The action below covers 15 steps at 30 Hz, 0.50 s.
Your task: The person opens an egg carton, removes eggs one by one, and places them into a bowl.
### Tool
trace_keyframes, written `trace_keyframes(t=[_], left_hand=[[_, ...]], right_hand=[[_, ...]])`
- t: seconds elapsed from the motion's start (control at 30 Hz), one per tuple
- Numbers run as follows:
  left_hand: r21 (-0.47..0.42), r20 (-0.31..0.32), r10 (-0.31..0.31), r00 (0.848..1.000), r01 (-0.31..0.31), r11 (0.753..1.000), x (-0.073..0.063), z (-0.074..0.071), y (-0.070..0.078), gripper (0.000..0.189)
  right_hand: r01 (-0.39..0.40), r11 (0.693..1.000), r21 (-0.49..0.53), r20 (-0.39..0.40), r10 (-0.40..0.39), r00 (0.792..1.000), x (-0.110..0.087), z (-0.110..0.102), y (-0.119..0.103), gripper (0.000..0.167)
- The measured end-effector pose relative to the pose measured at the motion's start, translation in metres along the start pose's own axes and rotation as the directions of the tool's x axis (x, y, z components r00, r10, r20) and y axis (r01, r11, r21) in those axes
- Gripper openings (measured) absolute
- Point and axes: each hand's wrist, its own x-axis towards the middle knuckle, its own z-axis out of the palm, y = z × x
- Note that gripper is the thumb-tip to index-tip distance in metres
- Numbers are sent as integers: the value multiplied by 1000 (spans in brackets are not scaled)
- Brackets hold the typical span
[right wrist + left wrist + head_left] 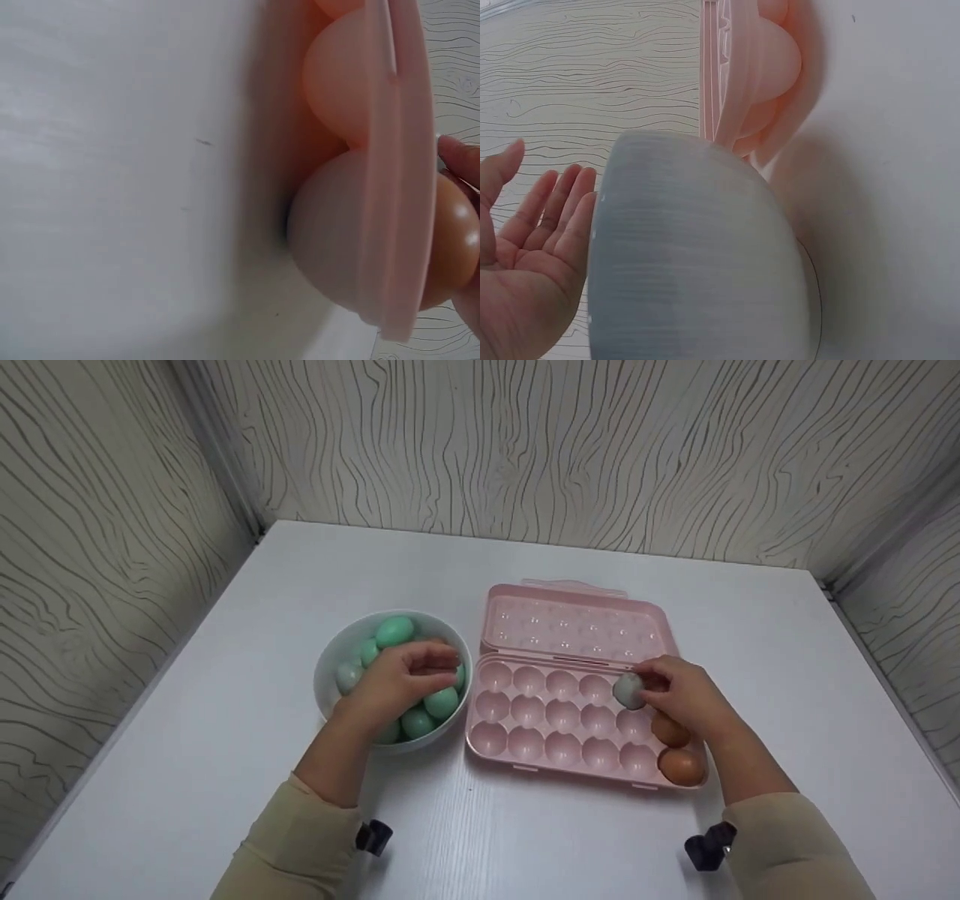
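My right hand (pixel 686 694) pinches a pale grey-green egg (pixel 628 691) between thumb and fingers, at the back row of the pink egg box (pixel 517 765). Two brown eggs, one at the front corner (pixel 681 767) and one behind it (pixel 670 730), sit in the box's right-hand column; the hand partly covers that column's back end. Over the white bowl (pixel 324 675) hovers my left hand (pixel 386 682), nothing between its loosely bent fingers. Green eggs (pixel 394 631) and paler ones fill the bowl. In the left wrist view, the left palm (pixel 532 292) shows beyond the bowl's side.
The box's lid (pixel 577 626) lies folded back behind its cups. Several cups left of the held egg contain nothing. Bowl and box stand close together on a white table (pixel 465 840), with patterned panels (pixel 525 457) at the back and sides.
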Motion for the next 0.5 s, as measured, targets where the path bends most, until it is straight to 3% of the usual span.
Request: trace_keyframes(t=[0.2, 0.5], left_hand=[[-68, 29, 57, 998, -55, 996, 0, 0, 0, 40], [-72, 35, 29, 999, -27, 997, 1, 1, 0, 37]], right_hand=[[14, 1000, -9, 18, -14, 1000, 2, 4, 5, 43], [20, 1000, -6, 31, -20, 999, 1, 9, 6, 44]])
